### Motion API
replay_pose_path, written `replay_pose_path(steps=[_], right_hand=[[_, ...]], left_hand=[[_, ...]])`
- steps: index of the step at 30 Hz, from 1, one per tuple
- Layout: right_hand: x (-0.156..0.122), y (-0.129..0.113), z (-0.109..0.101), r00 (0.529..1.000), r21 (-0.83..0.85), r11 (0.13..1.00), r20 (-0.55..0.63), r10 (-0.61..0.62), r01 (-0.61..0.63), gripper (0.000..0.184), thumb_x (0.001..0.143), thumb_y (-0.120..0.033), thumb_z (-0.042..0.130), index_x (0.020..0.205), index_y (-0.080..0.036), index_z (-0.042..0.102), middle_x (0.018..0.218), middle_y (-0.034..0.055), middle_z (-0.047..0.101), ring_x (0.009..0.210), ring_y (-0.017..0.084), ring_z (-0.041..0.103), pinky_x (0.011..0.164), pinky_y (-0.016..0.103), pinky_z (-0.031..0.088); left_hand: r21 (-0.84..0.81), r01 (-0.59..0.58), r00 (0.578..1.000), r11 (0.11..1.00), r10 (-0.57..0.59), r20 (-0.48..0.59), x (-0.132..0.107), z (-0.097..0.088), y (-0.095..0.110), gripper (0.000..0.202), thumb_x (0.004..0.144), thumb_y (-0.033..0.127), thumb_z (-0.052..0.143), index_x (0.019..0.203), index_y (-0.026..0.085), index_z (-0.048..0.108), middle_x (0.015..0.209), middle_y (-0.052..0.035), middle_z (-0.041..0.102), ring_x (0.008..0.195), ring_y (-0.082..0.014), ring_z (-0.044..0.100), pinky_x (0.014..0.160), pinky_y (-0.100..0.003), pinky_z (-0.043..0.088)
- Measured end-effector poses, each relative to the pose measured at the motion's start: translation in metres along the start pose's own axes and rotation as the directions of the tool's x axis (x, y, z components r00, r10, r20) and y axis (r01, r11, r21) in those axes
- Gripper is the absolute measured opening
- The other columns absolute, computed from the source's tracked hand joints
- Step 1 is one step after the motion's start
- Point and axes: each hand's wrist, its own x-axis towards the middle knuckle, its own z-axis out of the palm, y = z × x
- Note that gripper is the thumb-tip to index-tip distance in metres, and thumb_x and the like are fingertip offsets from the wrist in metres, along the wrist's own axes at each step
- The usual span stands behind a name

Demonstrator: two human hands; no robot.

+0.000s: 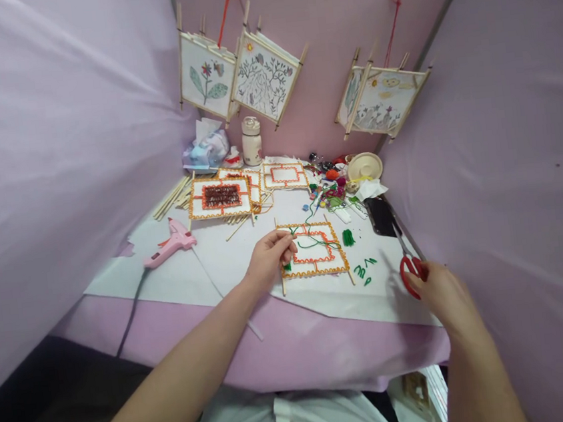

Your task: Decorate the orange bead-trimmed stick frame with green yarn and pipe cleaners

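My left hand [271, 256] rests on the left edge of a square wooden frame [312, 251] trimmed with orange cord, fingers pinched on green yarn [315, 240] that runs across it. My right hand [443, 291] is at the table's right edge, closed on the red handles of scissors [410, 266] whose blades point away from me. Small green yarn pieces [365, 269] lie between the frame and the scissors.
A pink glue gun [169, 245] lies to the left, its cord going off the table. Finished frames [220, 197] and sticks sit further back, with a white bottle [251, 141], a bowl [365, 166], coloured yarn scraps [332, 192] and a black phone [381, 216]. Paper lanterns [262, 79] hang above.
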Motion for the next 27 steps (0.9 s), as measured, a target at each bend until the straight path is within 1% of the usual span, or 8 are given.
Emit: replay_pose_path(steps=[2,5,9,12,14,17,23,27], right_hand=[[0.007,0.019,0.012,0.998,-0.212,0.976,0.034,0.050,-0.042,0.032,0.082,-0.043,0.053,0.082,-0.014,0.066,0.077,0.0158,0.067,0.069,0.028,0.062,0.057,0.034,0.038],[0.012,0.032,0.023,0.995,-0.310,0.949,0.059,0.075,-0.053,0.034,0.082,-0.043,0.055,0.085,-0.011,0.067,0.081,0.0189,0.068,0.074,0.030,0.065,0.059,0.035,0.042],[0.005,0.012,0.015,0.992,-0.318,0.943,-0.045,-0.120,0.100,0.029,0.084,-0.033,0.053,0.089,-0.010,0.070,0.092,0.0214,0.068,0.086,0.034,0.065,0.075,0.042,0.046],[-0.007,-0.039,0.009,0.908,0.060,0.926,-0.228,-0.352,0.374,0.034,0.085,-0.035,0.054,0.107,-0.012,0.066,0.112,0.0183,0.066,0.101,0.031,0.061,0.086,0.042,0.046],[-0.014,-0.082,0.012,0.847,0.394,0.751,-0.191,-0.497,0.530,0.032,0.086,-0.040,0.056,0.108,-0.018,0.066,0.110,0.0115,0.067,0.095,0.024,0.063,0.082,0.037,0.047],[-0.016,-0.133,0.026,0.775,0.619,0.575,-0.089,-0.626,0.536,0.030,0.083,-0.037,0.062,0.108,-0.020,0.066,0.101,0.0072,0.069,0.088,0.020,0.063,0.080,0.033,0.047],[-0.003,-0.153,0.047,0.769,0.732,0.494,-0.062,-0.637,0.469,0.015,0.083,-0.030,0.060,0.077,-0.018,0.066,0.074,0.0017,0.063,0.073,0.015,0.055,0.072,0.029,0.042],[0.007,-0.139,0.044,0.864,0.852,0.396,-0.122,-0.488,0.343,0.018,0.082,-0.036,0.062,0.080,-0.019,0.064,0.076,0.0009,0.061,0.072,0.014,0.052,0.070,0.028,0.042]], left_hand=[[-0.074,0.037,0.999,0.997,-0.035,0.023,-0.001,0.001,0.001,0.025,0.073,0.035,0.071,0.081,0.016,0.058,0.062,0.0009,0.063,0.045,-0.0043,0.045,0.043,-0.017,0.028],[-0.120,0.089,0.996,0.989,-0.085,0.033,-0.002,0.000,0.004,0.026,0.073,0.035,0.072,0.080,0.015,0.057,0.063,-0.0006,0.064,0.044,-0.0038,0.046,0.042,-0.016,0.028],[-0.140,0.129,0.991,0.982,-0.121,0.061,-0.001,0.000,0.004,0.027,0.072,0.033,0.074,0.080,0.014,0.056,0.062,-0.0004,0.064,0.043,-0.0028,0.044,0.042,-0.015,0.029],[-0.105,0.161,0.983,0.981,-0.149,0.110,-0.004,0.003,0.002,0.029,0.072,0.034,0.074,0.082,0.013,0.057,0.062,0.0005,0.063,0.042,-0.0022,0.042,0.041,-0.015,0.027],[-0.059,0.175,0.976,0.983,-0.165,0.144,-0.006,0.005,0.001,0.030,0.072,0.037,0.074,0.082,0.013,0.058,0.062,0.0005,0.063,0.041,-0.0019,0.041,0.039,-0.015,0.025],[-0.004,0.179,0.967,0.984,-0.175,0.186,-0.010,0.007,0.001,0.031,0.074,0.039,0.073,0.082,0.013,0.059,0.063,0.0003,0.064,0.041,-0.0019,0.041,0.040,-0.015,0.024],[0.071,0.162,0.969,0.984,-0.172,0.178,-0.009,0.006,0.003,0.030,0.075,0.042,0.070,0.081,0.014,0.060,0.069,-0.0021,0.067,0.042,-0.0030,0.043,0.041,-0.017,0.027],[0.200,0.119,0.991,0.973,-0.129,0.037,-0.006,0.004,-0.002,0.027,0.078,0.042,0.065,0.083,0.015,0.060,0.074,-0.0039,0.069,0.042,-0.0045,0.040,0.040,-0.019,0.027]])
